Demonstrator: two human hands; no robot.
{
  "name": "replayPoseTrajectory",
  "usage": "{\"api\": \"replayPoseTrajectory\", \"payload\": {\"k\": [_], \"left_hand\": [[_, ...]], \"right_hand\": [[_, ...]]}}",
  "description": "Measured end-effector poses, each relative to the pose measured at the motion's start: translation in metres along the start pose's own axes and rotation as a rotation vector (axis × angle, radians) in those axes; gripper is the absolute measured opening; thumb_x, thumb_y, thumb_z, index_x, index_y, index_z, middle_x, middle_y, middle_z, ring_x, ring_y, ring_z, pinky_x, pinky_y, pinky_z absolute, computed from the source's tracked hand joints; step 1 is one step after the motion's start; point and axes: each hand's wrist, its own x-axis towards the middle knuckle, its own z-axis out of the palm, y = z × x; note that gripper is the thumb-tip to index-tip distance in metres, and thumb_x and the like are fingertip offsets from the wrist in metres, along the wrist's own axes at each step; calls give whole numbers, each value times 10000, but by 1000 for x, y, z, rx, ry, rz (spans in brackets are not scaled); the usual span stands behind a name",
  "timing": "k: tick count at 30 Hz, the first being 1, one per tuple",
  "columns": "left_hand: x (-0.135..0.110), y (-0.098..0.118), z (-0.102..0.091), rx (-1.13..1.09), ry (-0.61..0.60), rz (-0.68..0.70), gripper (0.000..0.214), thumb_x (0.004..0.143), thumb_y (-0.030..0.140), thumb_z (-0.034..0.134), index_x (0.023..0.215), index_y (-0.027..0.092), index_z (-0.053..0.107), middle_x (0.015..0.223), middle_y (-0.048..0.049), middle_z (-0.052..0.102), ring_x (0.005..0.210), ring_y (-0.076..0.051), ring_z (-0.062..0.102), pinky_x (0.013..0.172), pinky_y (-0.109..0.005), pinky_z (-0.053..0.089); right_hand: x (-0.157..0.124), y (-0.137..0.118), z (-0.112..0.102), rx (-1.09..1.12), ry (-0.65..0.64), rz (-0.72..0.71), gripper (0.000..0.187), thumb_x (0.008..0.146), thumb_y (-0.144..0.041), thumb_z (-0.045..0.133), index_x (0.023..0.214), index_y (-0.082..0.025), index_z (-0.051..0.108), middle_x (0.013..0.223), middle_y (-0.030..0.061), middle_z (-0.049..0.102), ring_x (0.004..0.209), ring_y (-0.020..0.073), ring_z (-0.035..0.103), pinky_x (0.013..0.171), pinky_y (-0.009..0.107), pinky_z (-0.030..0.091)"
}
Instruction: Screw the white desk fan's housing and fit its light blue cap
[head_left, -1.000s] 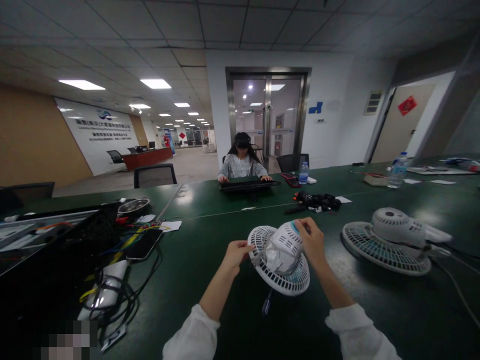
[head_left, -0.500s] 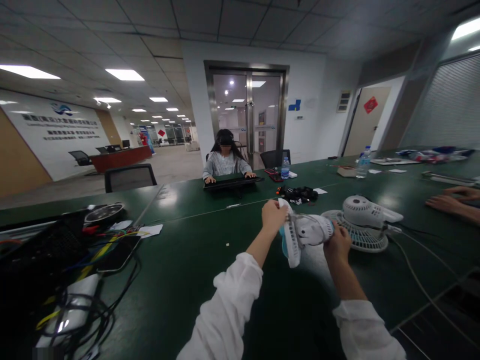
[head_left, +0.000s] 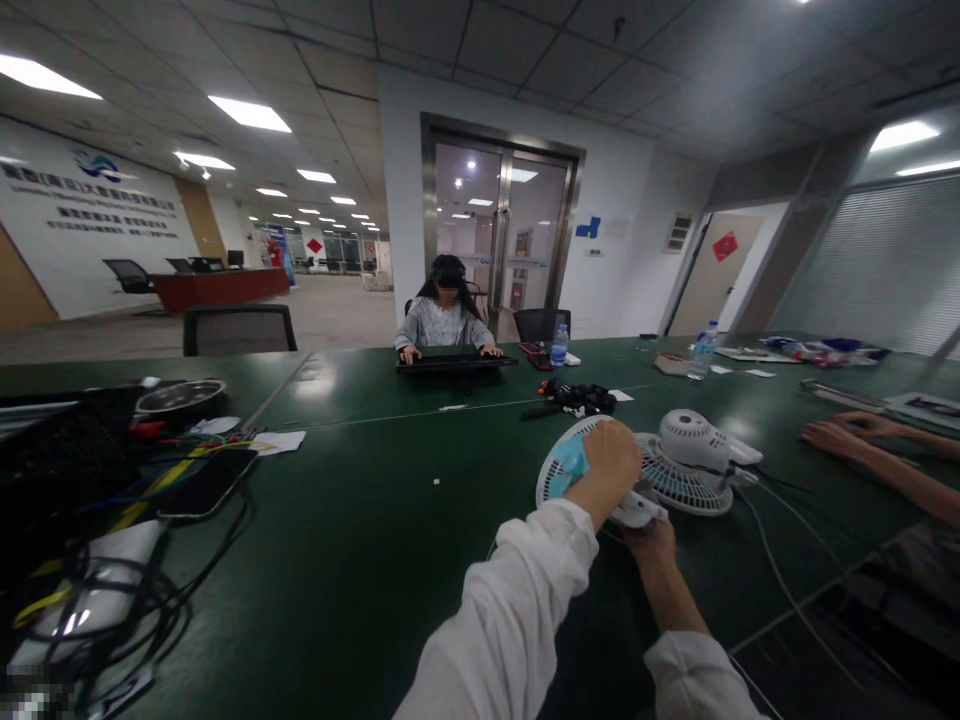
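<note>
A small white fan (head_left: 551,480) with light-blue blades (head_left: 568,468) is tilted up over the green table, its open blade side turned toward me. My left hand (head_left: 613,462) is closed at the middle of the blades; its fingertips are hidden. Lower down, my right hand (head_left: 651,545) grips the fan's white base from below. Just beyond lies a second white fan (head_left: 694,445), its cage face down and its motor housing on top, with a cable running off to the right.
Behind the fans is a black tangled item (head_left: 581,395), near a water bottle (head_left: 559,345). Cables (head_left: 142,610), a phone (head_left: 210,485) and a metal bowl (head_left: 180,397) lie left. A person sits opposite at a keyboard (head_left: 457,364); another person's hands (head_left: 840,435) rest at right.
My left hand has moved from the fan's rim to the middle of its blades. The fan has turned so its blades face me. My right hand still holds it low down.
</note>
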Motion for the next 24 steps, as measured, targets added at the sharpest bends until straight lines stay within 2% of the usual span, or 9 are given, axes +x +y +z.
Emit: {"api": "replayPoseTrajectory", "payload": {"k": [3, 6, 8, 10, 12, 15, 19, 24], "left_hand": [[2, -2, 0, -20, 9, -13, 338, 859, 123, 363, 1125, 53, 560, 1152, -198, 595, 1100, -246, 566, 889, -298, 462], [6, -4, 0, -42, 2, -48, 354, 856, 89, 329, 1131, 36, 547, 1162, -221, 583, 1102, -253, 567, 879, -315, 470], [9, -7, 1, -57, -13, -70, 339, 840, 84, 365, 1123, 34, 545, 1153, -227, 584, 1094, -258, 575, 871, -320, 474], [12, -10, 2, -66, -26, -87, 335, 824, 88, 411, 1132, 35, 533, 1151, -229, 583, 1090, -257, 581, 865, -310, 474], [15, -12, 2, -72, -30, -91, 339, 825, 101, 437, 1149, 45, 516, 1159, -225, 578, 1095, -245, 580, 866, -292, 466], [19, -14, 2, -79, -31, -74, 308, 839, 135, 463, 1132, 64, 522, 1154, -211, 586, 1095, -231, 579, 877, -276, 452], [24, -14, 2, -82, -20, -49, 278, 862, 152, 449, 1114, 58, 519, 1146, -215, 585, 1108, -235, 566, 894, -291, 438], [27, -16, 4, -89, 11, -11, 251, 884, 164, 416, 1108, 102, 510, 1164, -189, 578, 1140, -207, 536, 928, -281, 404]], "right_hand": [[-4, -2, -3, 83, 95, 88, 266, 816, -281, 388, 816, -241, 651, 776, 24, 696, 727, 200, 652, 776, 410, 517], [-10, -3, -8, 129, 106, 205, 238, 810, -246, 408, 791, -221, 645, 751, 29, 695, 747, 201, 656, 786, 412, 518], [-15, -3, -10, 135, 101, 287, 225, 807, -210, 415, 782, -219, 638, 741, 28, 693, 754, 197, 657, 776, 406, 525], [-20, -2, -11, 96, 95, 307, 205, 803, -204, 428, 787, -220, 632, 749, 29, 694, 772, 201, 657, 769, 412, 531], [-23, -2, -11, 29, 90, 265, 178, 795, -225, 447, 777, -216, 624, 744, 31, 692, 778, 206, 657, 762, 422, 538], [-27, -4, -13, -112, 48, 112, 142, 762, -244, 472, 709, -215, 600, 688, 26, 675, 748, 207, 658, 743, 419, 551], [-34, -6, -17, -247, -12, -13, 58, 667, -249, 604, 625, -212, 589, 691, 21, 672, 762, 210, 658, 734, 355, 556], [-34, -9, -14, -419, -78, -96, 266, 522, -328, 746, 708, -174, 634, 713, 21, 681, 702, 208, 657, 716, 364, 552]]}}
